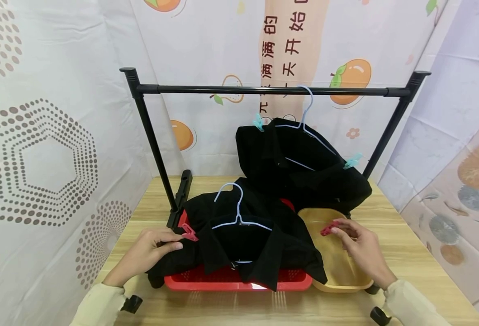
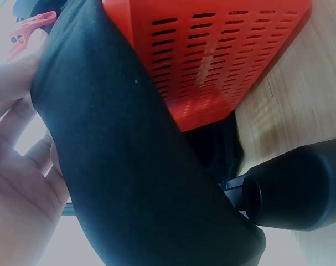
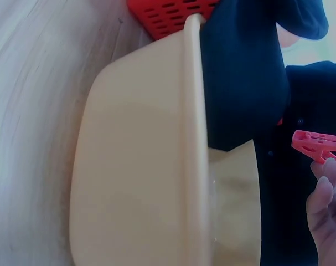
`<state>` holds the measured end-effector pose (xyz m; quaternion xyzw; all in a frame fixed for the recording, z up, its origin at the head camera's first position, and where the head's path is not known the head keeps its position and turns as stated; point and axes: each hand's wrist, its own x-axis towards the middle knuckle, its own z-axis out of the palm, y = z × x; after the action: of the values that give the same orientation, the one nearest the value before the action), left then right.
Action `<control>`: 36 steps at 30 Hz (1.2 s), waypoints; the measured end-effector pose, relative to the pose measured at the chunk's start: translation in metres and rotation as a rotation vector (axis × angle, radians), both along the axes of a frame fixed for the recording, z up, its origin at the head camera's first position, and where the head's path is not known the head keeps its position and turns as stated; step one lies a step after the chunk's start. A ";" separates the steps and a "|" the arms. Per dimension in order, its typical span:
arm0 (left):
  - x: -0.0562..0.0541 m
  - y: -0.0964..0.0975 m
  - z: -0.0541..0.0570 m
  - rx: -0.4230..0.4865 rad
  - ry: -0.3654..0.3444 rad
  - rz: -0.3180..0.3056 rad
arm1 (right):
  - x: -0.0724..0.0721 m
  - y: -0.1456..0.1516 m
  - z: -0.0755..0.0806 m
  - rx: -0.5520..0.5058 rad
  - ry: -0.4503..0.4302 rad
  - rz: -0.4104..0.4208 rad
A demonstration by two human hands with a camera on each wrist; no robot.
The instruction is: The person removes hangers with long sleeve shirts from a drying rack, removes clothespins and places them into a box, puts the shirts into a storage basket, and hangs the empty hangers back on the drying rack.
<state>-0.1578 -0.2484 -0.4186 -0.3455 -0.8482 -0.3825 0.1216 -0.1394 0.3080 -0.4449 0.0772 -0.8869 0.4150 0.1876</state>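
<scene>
A black collared shirt (image 1: 300, 249) with a light blue hanger (image 1: 239, 217) in its neck lies over a red basket (image 1: 239, 285). My left hand (image 1: 155, 249) pinches the cloth at its left shoulder, where a pink clothespin (image 1: 189, 232) sits just beyond the fingertips. In the left wrist view, black fabric (image 2: 118, 133) hangs beside the palm, and the clothespin (image 2: 32, 27) is close to a fingertip. Over a tan basin (image 1: 329, 253), my right hand (image 1: 361, 249) holds another pink clothespin (image 1: 329, 227) between thumb and fingers; it also shows in the right wrist view (image 3: 317, 145).
Behind, a second black shirt (image 1: 259, 158) hangs by a blue hanger (image 1: 307, 108) from the black rack's bar (image 1: 223, 90). Teal clothespins (image 1: 258, 122) grip both its shoulders. The rack's black feet (image 1: 131, 304) stand on the wooden table (image 1: 418, 271).
</scene>
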 end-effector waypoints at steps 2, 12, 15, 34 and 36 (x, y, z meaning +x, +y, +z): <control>0.000 0.000 0.000 0.001 0.002 0.000 | -0.001 0.003 -0.002 0.008 -0.001 -0.008; 0.001 0.000 0.001 -0.002 -0.010 -0.011 | -0.006 0.014 -0.011 0.055 0.004 -0.053; 0.003 -0.002 0.001 -0.002 -0.002 -0.012 | -0.008 0.014 -0.013 0.073 -0.016 -0.049; 0.000 0.000 -0.001 0.001 0.009 -0.008 | -0.007 0.032 -0.019 0.214 -0.040 -0.066; 0.000 0.000 -0.001 -0.006 0.010 -0.001 | -0.007 0.032 -0.020 0.241 -0.036 -0.082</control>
<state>-0.1575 -0.2486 -0.4197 -0.3482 -0.8486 -0.3783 0.1245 -0.1465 0.3404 -0.4646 0.0553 -0.9361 0.2986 0.1777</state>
